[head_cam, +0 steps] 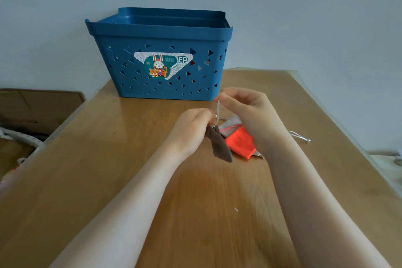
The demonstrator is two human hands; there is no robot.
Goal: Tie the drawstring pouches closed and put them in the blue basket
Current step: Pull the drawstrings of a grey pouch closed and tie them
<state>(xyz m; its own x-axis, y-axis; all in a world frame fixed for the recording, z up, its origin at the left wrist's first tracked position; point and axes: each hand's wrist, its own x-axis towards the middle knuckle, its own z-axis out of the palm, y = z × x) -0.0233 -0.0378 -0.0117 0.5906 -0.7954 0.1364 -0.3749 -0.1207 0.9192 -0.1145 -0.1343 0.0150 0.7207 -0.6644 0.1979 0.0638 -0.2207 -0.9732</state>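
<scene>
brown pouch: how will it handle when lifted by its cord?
Likely floppy: the brown pouch hangs limp and creased below the left hand. Probably light: a thin drawstring pinched by the right hand carries it. May swing.

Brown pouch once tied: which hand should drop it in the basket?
Left, probably. The left hand already grips the brown pouch at its neck, and the blue basket stands ahead, slightly to the left. The right hand only pinches the drawstring.
</scene>
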